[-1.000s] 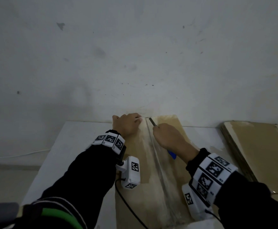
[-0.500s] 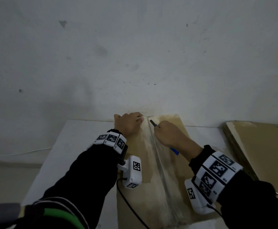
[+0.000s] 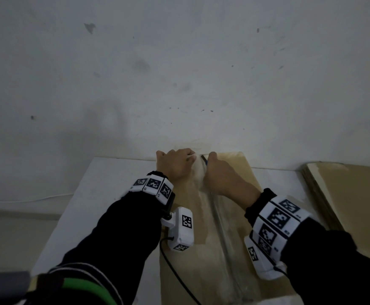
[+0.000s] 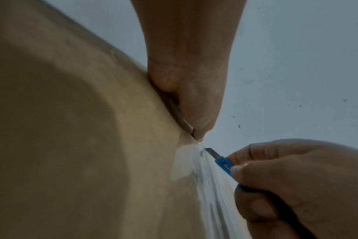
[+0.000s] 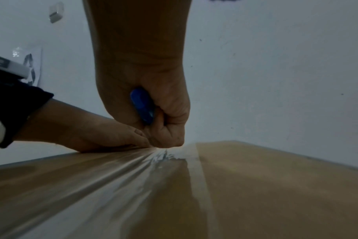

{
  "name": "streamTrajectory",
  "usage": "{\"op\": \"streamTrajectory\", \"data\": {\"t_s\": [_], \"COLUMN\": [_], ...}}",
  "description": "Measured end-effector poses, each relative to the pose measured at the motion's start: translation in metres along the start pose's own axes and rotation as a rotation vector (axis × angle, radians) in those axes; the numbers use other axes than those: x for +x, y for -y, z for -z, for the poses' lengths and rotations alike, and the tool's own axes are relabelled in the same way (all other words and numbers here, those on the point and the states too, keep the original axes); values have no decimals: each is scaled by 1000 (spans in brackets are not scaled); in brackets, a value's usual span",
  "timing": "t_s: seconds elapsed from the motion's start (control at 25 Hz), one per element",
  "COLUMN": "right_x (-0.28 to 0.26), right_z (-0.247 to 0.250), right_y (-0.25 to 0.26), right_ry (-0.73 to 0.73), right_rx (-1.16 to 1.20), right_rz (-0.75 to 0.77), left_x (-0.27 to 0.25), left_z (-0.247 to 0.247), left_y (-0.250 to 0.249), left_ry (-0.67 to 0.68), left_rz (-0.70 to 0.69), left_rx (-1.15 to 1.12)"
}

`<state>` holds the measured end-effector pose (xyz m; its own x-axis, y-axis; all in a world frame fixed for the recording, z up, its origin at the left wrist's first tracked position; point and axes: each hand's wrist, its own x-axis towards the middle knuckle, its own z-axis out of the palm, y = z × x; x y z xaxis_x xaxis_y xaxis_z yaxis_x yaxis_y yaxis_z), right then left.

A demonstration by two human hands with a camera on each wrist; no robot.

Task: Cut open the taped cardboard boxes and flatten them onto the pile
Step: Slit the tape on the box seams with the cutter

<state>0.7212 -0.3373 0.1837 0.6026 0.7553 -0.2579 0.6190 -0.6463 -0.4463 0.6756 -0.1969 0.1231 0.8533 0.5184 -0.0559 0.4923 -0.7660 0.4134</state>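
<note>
Both hands work at the far end of the cardboard box (image 3: 228,208), which lies on the white tabletop (image 3: 113,194) against the wall. Our left hand (image 3: 176,165) curls its fingers over the box's far edge and grips it. Our right hand (image 3: 221,176) is closed round a blue utility knife (image 4: 223,160), its short blade at the end of the clear tape (image 5: 121,174) running along the centre seam; whether the blade has pierced the tape we cannot tell, since the views are dim. Well apart to the right lies the pile of flattened cardboard (image 3: 351,194).
</note>
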Motion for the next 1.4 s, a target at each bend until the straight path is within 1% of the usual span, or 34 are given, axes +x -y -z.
{"op": "streamTrajectory", "data": {"t_s": [0.12, 0.28, 0.44, 0.72, 0.88, 1.08, 1.28, 1.4], "right_x": [2, 4, 6, 4, 1, -5, -14, -19], "right_z": [-3, -7, -13, -16, -18, -19, -8, -2], "right_y": [4, 5, 4, 1, 2, 1, 3, 0], "right_ry": [-23, -55, -80, -74, -55, 6, -4, 14], "right_rx": [-53, -117, -132, -129, -191, -186, -137, -76], "right_rz": [23, 52, 60, 73, 80, 48, 57, 41], "left_x": [1, 1, 1, 0, 0, -3, 0, 0], "left_z": [0, 0, -1, -1, 0, 0, -1, -2], "left_y": [1, 0, 0, -1, -1, -4, 0, 0], "left_ry": [2, -15, -9, -20, -29, -34, -21, -19], "left_rz": [-13, 4, 11, 8, 15, 31, 10, 9], "left_rx": [-5, 0, -19, -38, -37, -16, -37, -23]}}
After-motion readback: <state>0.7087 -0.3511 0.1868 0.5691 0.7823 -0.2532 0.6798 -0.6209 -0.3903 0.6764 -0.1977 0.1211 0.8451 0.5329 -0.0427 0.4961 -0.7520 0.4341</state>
